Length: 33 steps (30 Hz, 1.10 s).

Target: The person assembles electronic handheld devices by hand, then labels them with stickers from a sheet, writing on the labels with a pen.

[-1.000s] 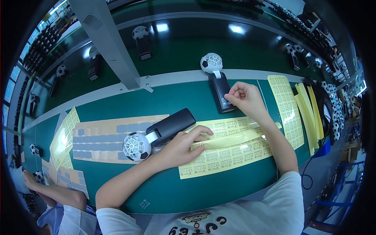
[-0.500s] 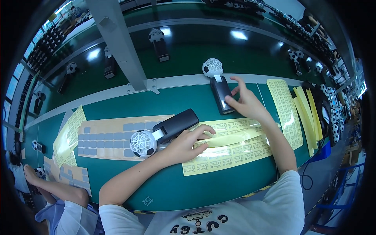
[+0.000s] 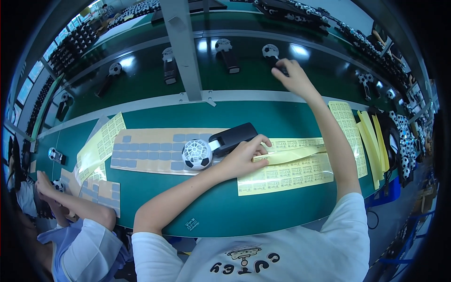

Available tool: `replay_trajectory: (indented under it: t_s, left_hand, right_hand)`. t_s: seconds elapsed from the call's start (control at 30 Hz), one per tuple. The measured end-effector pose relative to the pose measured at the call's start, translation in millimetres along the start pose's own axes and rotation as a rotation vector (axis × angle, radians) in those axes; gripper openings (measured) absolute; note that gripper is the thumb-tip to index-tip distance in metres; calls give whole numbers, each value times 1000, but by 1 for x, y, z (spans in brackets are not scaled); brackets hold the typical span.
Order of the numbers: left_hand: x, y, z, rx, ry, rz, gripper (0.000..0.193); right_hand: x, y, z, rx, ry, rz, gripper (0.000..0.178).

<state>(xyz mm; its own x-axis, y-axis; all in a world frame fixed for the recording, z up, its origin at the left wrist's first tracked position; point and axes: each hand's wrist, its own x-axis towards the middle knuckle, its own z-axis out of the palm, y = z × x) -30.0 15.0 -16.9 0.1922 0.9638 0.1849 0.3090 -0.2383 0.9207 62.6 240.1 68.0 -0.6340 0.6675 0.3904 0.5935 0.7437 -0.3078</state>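
My left hand (image 3: 245, 156) is curled at the left end of a yellow label sheet (image 3: 289, 178), its thumb and fingers closed about the sheet's folded-up strip. Right beside that hand lies a handheld fan (image 3: 197, 154) with a black-and-white football-shaped head and a black handle, resting over a backing sheet of grey stickers (image 3: 141, 152). Farther off, my right hand (image 3: 295, 80) reaches over the bench's rail onto the dark green belt. Its fingers close on the black handle of a second football-headed fan (image 3: 270, 50); the hand partly hides that handle.
Several more fans, one a handheld fan (image 3: 227, 55), lie along the belt (image 3: 253, 77). A metal post (image 3: 181, 51) rises from the rail. Yellow sheets (image 3: 348, 136) and peeled strips (image 3: 371, 145) lie at right. Another person's arm (image 3: 77, 199) is at the lower left.
My right hand has carried the second fan from the bench's far edge up and away onto the belt. My left hand stays at the label sheet; the whole view has shifted somewhat.
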Motion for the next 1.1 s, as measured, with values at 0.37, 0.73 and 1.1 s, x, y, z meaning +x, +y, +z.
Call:
replay_trajectory:
  t_s: [0.37, 0.73, 1.1]
  left_hand:
    - [-2, 1, 0, -90, 13, -36, 53]
    - [-3, 8, -6, -168, -31, -126, 51]
    - [-4, -3, -4, -281, 6, -96, 47]
  right_hand:
    - [-162, -62, -18, 491, -364, -128, 6]
    - [-169, -52, 1, 307, -97, -324, 12]
    - [-173, -45, 10, 409, -2, -342, 13]
